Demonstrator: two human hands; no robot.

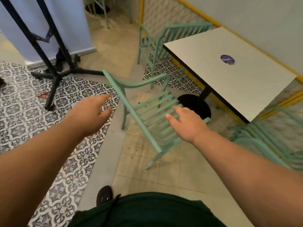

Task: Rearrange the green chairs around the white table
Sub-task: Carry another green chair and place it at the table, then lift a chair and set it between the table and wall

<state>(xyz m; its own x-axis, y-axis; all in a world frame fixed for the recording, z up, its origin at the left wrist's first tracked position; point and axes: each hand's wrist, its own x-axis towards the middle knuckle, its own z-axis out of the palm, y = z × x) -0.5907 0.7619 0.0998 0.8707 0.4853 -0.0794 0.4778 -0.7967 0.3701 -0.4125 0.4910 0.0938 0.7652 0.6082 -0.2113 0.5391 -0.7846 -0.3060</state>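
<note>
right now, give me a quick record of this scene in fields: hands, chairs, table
left hand: open, reaching toward the middle chair, not touching it
right hand: open, fingers over the chair's slats; contact unclear
green slatted metal chair: on the floor between both hands, beside the black round base
white rectangular table: purple round sticker on top
second green chair: at the table's far end
third green chair: at its near end, blurred

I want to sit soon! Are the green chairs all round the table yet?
Not yet. The far chair stands at the white table's end, and the near chair sits by its close corner. The middle chair looks tilted, apart from the table; the left hand and right hand, both open, reach toward it. It needs tucking in.
</note>
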